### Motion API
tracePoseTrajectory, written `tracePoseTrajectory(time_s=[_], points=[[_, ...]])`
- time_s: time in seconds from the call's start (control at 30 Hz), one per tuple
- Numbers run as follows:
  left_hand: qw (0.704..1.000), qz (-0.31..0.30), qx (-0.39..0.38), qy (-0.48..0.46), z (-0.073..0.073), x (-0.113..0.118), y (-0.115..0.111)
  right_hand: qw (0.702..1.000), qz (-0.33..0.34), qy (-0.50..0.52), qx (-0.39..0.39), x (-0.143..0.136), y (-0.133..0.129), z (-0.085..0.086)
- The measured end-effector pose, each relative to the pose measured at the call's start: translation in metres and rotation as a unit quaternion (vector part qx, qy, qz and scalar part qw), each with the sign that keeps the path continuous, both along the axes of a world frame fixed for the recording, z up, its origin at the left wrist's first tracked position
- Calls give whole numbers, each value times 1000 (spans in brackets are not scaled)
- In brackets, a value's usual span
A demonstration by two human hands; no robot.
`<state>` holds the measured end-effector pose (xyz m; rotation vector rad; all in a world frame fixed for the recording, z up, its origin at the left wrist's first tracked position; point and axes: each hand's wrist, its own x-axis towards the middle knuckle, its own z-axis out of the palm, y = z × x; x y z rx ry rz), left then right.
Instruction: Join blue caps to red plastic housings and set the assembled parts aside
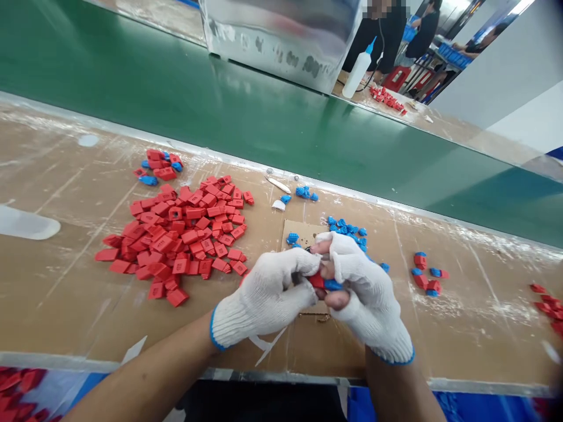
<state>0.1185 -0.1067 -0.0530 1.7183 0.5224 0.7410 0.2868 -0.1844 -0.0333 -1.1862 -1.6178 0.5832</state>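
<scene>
Both hands wear white knit gloves with bare fingertips and meet over a small piece of cardboard [288, 230]. Between them is a red part [316, 281] with a blue part [333, 285] at its right end. My left hand [275, 290] is closed on the red part from the left. My right hand [363, 287] pinches the joined parts from the right, its thumb below the blue part. A large heap of red parts [176, 234] lies left of my hands. Small blue parts [347, 227] are scattered just beyond my right hand.
Joined red and blue pieces [421, 281] lie to the right, with more at the upper left [162, 166]. A white-handled tool [278, 185] lies near the green belt [264, 123]. Across it are a metal housing [281, 41], a bottle [357, 73] and people.
</scene>
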Motion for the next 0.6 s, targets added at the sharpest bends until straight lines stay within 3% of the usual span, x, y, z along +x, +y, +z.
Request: tracePoseTrajectory(time_s=[0.1,0.17,0.23,0.3,0.4,0.5,0.6], points=[[997,-40,-69,-11,-3,6,-7,993,-36,106,27,-16,-2,-9],[999,-29,-32,24,-5,6,-5,974,-78,209,40,-17,-3,-9],[996,29,43,70,-4,-1,8,951,-108,287,47,-4,-4,-4],[979,128,108,120,-1,-17,32,937,-135,317,61,20,-6,4],[910,262,208,243,2,-50,73,930,-183,306,84,61,-16,14],[851,223,285,381,0,-78,99,923,-245,291,52,89,-27,10],[813,148,339,449,-2,-89,103,889,-385,248,10,107,-40,-7]])
